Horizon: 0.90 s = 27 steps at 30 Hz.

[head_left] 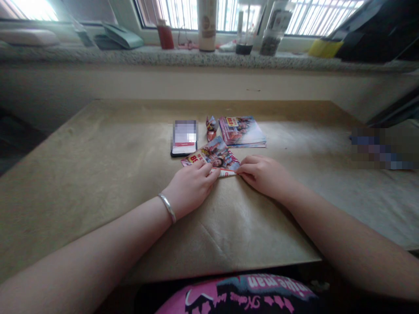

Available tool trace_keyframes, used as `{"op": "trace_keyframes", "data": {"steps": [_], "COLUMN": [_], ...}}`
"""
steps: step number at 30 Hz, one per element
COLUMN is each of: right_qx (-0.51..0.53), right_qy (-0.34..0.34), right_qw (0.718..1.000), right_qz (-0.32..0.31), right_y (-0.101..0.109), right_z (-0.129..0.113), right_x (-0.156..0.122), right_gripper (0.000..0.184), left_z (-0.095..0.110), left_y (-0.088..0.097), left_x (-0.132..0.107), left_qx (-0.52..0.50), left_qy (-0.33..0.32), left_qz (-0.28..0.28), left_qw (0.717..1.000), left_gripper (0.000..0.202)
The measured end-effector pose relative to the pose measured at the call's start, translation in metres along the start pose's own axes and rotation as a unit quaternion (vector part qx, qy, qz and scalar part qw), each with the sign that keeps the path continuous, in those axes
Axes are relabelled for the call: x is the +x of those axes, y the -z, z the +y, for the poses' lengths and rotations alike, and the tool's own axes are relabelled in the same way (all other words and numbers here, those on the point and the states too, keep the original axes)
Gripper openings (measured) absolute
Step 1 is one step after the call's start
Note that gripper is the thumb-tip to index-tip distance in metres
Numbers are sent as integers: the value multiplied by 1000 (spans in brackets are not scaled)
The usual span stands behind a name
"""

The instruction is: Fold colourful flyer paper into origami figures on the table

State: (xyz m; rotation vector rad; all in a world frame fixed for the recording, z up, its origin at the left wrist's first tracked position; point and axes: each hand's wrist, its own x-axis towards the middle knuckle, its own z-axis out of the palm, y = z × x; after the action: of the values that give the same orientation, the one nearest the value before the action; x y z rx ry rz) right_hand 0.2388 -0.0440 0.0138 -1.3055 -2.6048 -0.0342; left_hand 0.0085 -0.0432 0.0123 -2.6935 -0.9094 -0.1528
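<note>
A colourful printed paper flyer, folded into a roughly triangular shape, lies on the table in front of me. My left hand, with a silver bangle at the wrist, presses the flyer's lower left part with curled fingers. At the right corner of the paper, my right hand pinches the edge between thumb and fingers. Just beyond the flyer stands a small folded paper piece in similar print. To its right is a stack of flyers. A phone with its screen lit lies at the left.
The table has a yellowish-brown cover. On the stone windowsill behind it are a red bottle, a tall pale bottle, clear containers and a yellow item. A blurred object lies at the table's right.
</note>
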Motion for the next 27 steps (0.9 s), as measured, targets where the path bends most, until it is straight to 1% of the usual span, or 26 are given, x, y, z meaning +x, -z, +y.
{"op": "trace_keyframes", "data": {"steps": [4,8,12,16,18,20,22,27], "right_qx": [0,3,-5,-3,5,5,-3,4], "right_qy": [-8,-14,-31,-57,-34,9,33,15], "right_qw": [1000,1000,999,998,999,1000,999,1000], "right_qz": [-2,-10,-16,22,37,30,18,4], "right_y": [0,3,7,8,8,7,7,5], "right_z": [0,2,8,10,7,3,1,7], "right_x": [0,-1,-5,-8,-7,-6,-4,-5], "right_gripper": [23,24,23,20,21,23,23,23], "left_z": [2,3,3,3,3,3,3,2], "left_y": [0,-1,-1,0,0,-1,-2,-3], "left_x": [1,0,-1,-1,-1,-1,0,-1], "left_qx": [-10,-26,-40,-46,-48,-49,-48,-57], "left_qy": [-9,8,21,28,27,22,19,27], "left_qz": [11,14,2,-10,-5,4,7,-2], "left_qw": [1000,1000,999,998,998,999,999,998], "left_gripper": [39,41,41,41,41,41,42,41]}}
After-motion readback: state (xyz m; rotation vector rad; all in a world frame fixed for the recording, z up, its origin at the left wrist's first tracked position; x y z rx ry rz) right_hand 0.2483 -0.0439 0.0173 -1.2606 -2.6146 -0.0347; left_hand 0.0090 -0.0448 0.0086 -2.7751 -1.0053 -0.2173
